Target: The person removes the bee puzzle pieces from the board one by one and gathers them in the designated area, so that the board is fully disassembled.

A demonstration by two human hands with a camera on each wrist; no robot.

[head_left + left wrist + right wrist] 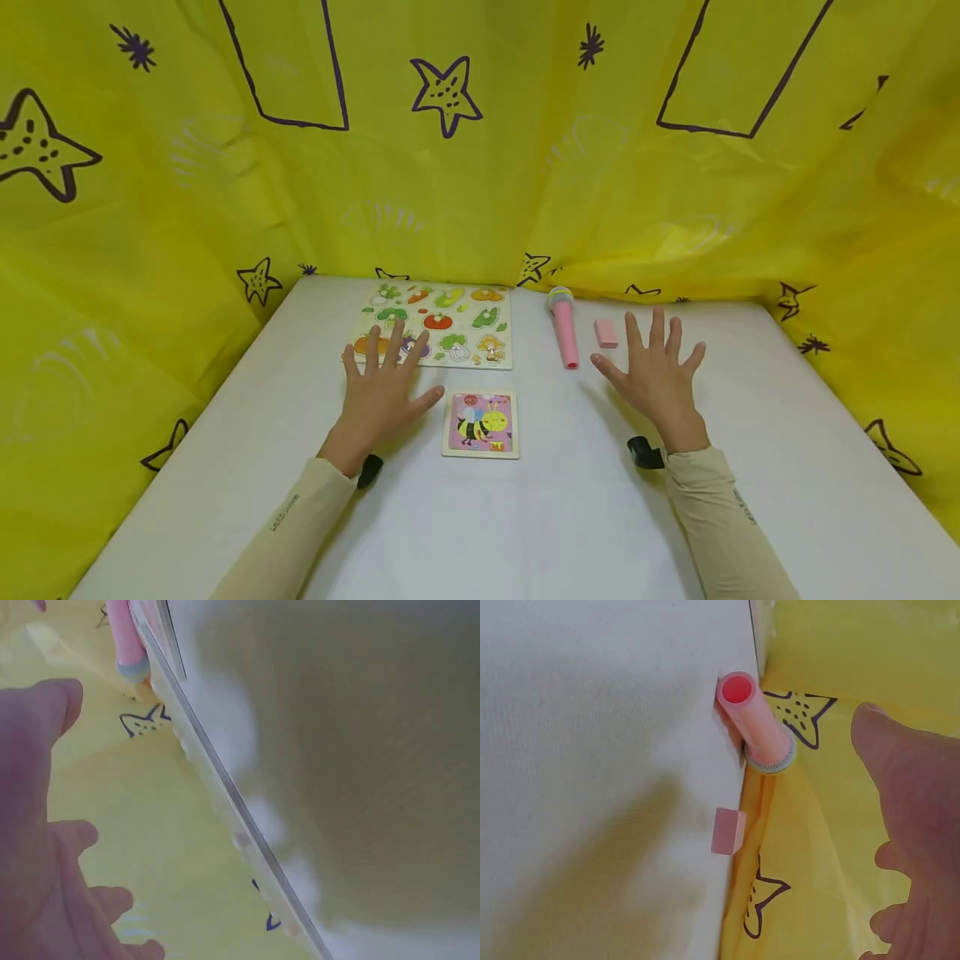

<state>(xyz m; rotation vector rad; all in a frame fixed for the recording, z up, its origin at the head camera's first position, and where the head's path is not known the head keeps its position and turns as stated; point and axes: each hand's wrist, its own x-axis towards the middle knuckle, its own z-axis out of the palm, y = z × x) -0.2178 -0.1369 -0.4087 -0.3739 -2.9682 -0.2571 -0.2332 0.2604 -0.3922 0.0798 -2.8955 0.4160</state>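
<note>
Fingers spread, my left hand (381, 398) hovers over the table by the near left corner of a vegetable peg puzzle board (474, 317). In the left wrist view that board (225, 791) appears edge-on. Between the hands lies a small square bee puzzle (482, 426), right of the left thumb. My right hand (663, 385), also spread and holding nothing, is above the table at the right. Its thumb is closest to a pink toy microphone (566, 332) and a small pink block (605, 333). The right wrist view shows the microphone (756, 724) with its hollow end toward the camera.
A white table (480, 533) carries everything. Yellow curtain (480, 192) with star drawings hangs behind the table and along both sides. A dark wrist camera (645, 452) is strapped at the right wrist, and another (370, 472) at the left.
</note>
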